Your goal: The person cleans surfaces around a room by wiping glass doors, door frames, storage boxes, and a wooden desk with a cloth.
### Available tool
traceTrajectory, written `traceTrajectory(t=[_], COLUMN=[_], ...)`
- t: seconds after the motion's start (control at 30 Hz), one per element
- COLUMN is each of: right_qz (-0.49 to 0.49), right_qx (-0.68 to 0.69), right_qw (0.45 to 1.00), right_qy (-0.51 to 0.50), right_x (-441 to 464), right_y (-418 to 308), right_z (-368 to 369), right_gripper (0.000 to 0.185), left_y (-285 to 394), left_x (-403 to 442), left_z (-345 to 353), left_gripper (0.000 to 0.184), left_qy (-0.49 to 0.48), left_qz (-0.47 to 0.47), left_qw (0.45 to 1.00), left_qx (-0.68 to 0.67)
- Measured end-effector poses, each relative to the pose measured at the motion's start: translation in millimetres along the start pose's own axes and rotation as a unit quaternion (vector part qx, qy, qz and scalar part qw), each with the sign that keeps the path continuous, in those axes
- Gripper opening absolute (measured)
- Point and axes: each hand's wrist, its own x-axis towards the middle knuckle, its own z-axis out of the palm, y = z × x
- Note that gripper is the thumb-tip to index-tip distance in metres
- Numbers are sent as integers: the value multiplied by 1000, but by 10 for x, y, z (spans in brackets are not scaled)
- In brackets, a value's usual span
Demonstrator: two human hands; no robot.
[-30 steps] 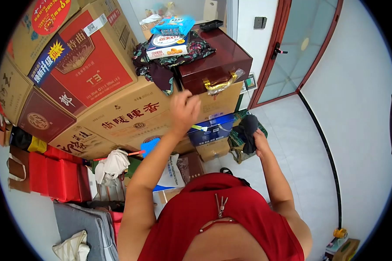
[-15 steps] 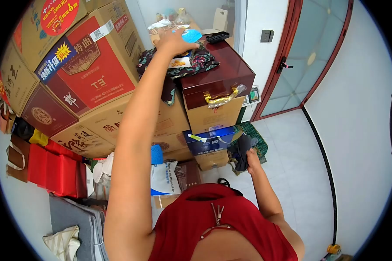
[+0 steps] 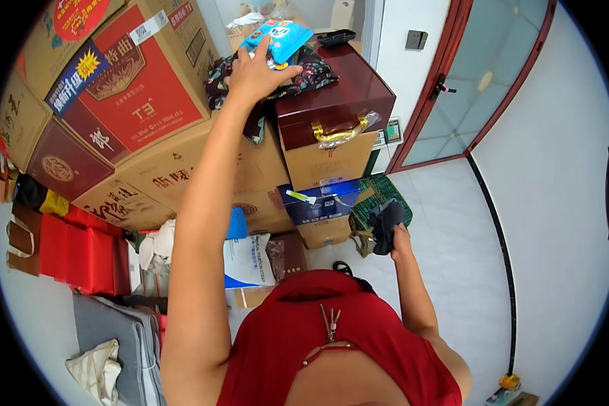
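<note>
My left hand (image 3: pixel 256 76) is stretched forward over the stacked boxes, fingers spread. Its fingertips are at the near edge of a blue snack packet (image 3: pixel 285 40), and I cannot tell whether they press on it. Beneath the packet and hand lies a dark floral cloth (image 3: pixel 311 82), bunched partly on a glossy maroon case (image 3: pixel 335 101) with a gold handle. Low on the right, my right hand (image 3: pixel 400 242) grips a dark grey cloth (image 3: pixel 386 223), which hangs bunched from the fingers.
Large cardboard cartons (image 3: pixel 149 88) are stacked at the left. A black tray-like object (image 3: pixel 336 38) lies at the case's back. A green patterned box (image 3: pixel 386 193) stands near the right hand. Red bags (image 3: pixel 81 254) and folded grey fabric (image 3: pixel 115 338) sit lower left. A glass door (image 3: pixel 484 74) is at right.
My left hand has drawn back and down a little, and more of the blue packet shows beyond it. My right hand has shifted slightly right with the cloth. The view has tilted slightly.
</note>
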Motion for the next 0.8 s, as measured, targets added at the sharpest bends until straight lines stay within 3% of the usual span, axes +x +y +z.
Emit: traceTrajectory(t=[0.2,0.27,0.33,0.47,0.67,0.7,0.8], right_qz=[12,31,56,45,37,38,53], right_qx=[7,39,92,86,76,83,78], right_qw=[1000,998,993,995,996,996,996], right_qy=[-26,-37,-43,7,0,-1,3], right_x=[1,-81,-220,-148,-20,-23,27], right_y=[63,-13,-137,-104,-96,-99,-28], right_z=[176,226,245,20,-114,-66,23], right_gripper=[33,34,36,37,38,38,37], left_y=[-246,-361,-184,-100,-175,-340,-276], left_x=[68,77,-110,-307,-461,-365,-435], left_z=[-68,-168,-415,-593,-431,-316,-162], left_gripper=[108,101,94,93,104,112,116], left_qy=[25,27,-69,-54,-95,-73,-64], left_qz=[60,95,6,51,86,132,118], left_qw=[998,989,951,957,958,981,989], left_qx=[-4,-113,-302,-281,-256,-122,-56])
